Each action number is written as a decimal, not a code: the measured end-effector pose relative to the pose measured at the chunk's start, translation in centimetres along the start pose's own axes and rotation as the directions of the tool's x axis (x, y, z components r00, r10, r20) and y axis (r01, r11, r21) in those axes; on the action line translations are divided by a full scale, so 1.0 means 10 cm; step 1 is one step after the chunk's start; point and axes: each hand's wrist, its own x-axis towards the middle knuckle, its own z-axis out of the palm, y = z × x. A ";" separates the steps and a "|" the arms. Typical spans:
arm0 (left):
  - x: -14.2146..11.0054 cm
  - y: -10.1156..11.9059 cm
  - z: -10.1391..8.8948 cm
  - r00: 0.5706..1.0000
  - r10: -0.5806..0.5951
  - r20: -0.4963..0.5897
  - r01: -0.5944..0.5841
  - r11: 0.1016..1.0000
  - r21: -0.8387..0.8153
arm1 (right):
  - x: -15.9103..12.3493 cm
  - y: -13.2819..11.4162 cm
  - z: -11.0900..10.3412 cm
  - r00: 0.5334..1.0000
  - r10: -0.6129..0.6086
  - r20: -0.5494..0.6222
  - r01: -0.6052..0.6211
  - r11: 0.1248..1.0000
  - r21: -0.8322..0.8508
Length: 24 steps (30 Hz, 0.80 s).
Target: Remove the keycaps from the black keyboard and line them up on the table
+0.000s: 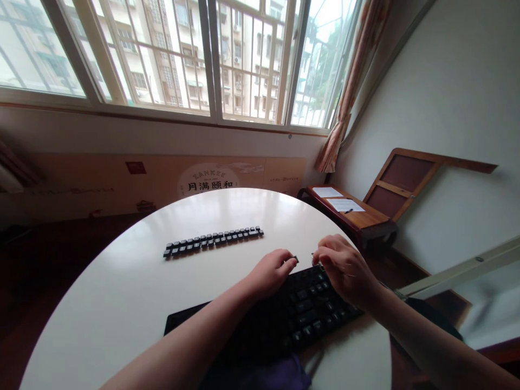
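Observation:
My left hand point(274, 269) pinches a small dark keycap point(296, 259) between thumb and fingertips, just above the far edge of a black keyboard point(309, 306). Close to its right, my right hand point(343, 266) is closed, fingers curled together over the keyboard's far right part. A small, partly metallic bit shows at those fingertips, but the fingers hide most of it. Both forearms cover much of the keyboard's left and lower parts. Farther off on the table, loose black keycaps point(213, 241) stand in two neat, slightly slanting rows.
The round white table point(117, 281) carries the keyboard and the keycap rows. Purple cloth point(284, 374) shows at the near edge. Beyond the table on the right is a low wooden stand point(377, 216) with paper sheets point(345, 205) and a pen. A barred window point(252, 65) is ahead.

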 end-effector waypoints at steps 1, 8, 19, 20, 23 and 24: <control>0.00 0.00 0.00 1.000 -0.012 -0.002 0.012 1.000 0.000 | 0.05 0.02 0.00 0.999 -0.038 0.032 0.039 0.999 -0.029; 0.02 -0.07 0.05 0.999 -0.029 -0.043 0.027 0.998 -0.050 | 0.26 0.28 0.26 0.921 -0.178 0.345 0.138 0.981 0.137; 0.00 -0.15 0.06 0.969 -0.245 -0.029 0.246 0.959 0.143 | 0.98 0.90 0.89 0.930 0.035 0.365 -0.119 0.970 0.211; -0.01 -0.15 0.07 0.973 -0.228 -0.020 0.228 0.956 0.184 | 1.07 0.96 1.00 0.926 0.055 0.373 -0.140 0.968 0.206; -0.03 -0.16 0.10 0.982 -0.190 -0.018 0.189 0.952 0.241 | 1.27 1.07 1.28 0.910 0.084 0.405 -0.179 0.963 0.202; -0.03 -0.16 0.10 0.982 -0.188 -0.018 0.187 0.952 0.244 | 1.31 1.09 1.34 0.904 0.089 0.419 -0.188 0.961 0.202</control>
